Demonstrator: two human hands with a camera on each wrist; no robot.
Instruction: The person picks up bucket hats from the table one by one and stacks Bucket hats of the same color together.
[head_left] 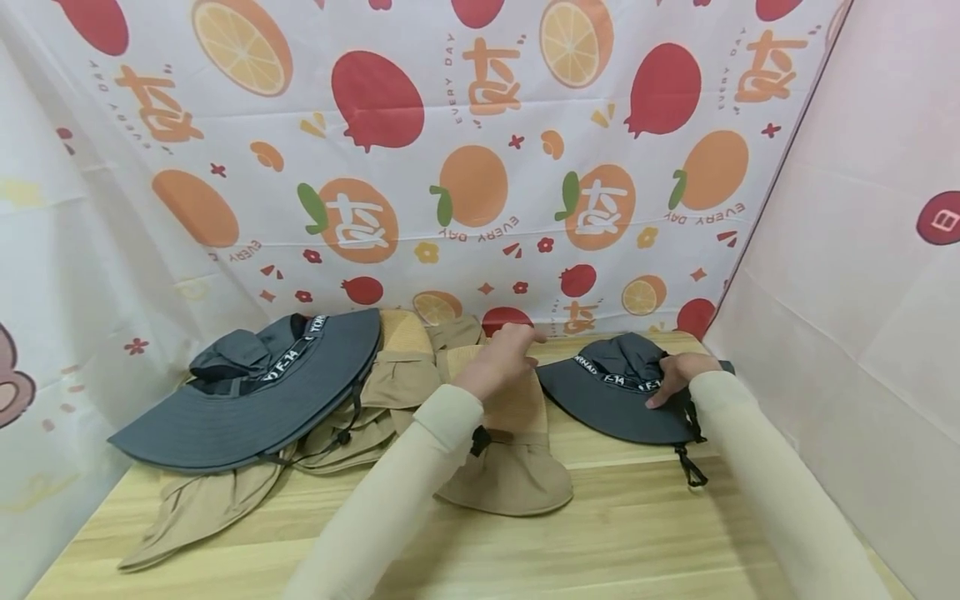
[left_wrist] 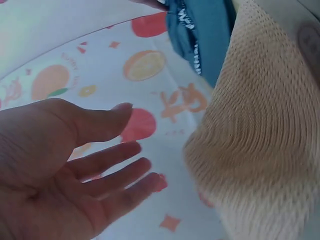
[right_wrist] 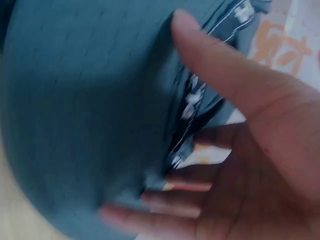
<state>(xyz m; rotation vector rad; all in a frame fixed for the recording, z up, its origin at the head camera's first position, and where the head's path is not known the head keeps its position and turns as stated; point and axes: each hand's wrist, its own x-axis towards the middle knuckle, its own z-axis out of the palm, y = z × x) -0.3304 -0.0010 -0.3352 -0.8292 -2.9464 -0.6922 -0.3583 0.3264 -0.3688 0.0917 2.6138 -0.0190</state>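
My right hand (head_left: pixel 682 371) is at the right side of a dark grey wide-brimmed hat (head_left: pixel 592 404) with a white-lettered band. In the right wrist view its thumb and fingers are spread beside the crown, the thumb over the brim. A black cord with a toggle (head_left: pixel 692 468) hangs off that hat's brim. My left hand (head_left: pixel 502 358) hovers over a tan sun hat (head_left: pixel 517 479) with a knitted top and cloth flap. In the left wrist view, the fingers (left_wrist: pixel 122 175) are loosely extended, apart from the knit, with nothing in them.
More dark grey hats (head_left: pixel 225 429) lie stacked at the left, on top of several tan hats (head_left: pixel 401 379). One tan flap (head_left: pixel 210 504) spreads toward the front left of the wooden table (head_left: pixel 600 533). Fruit-printed cloth (head_left: pixel 472 267) walls in the back and sides.
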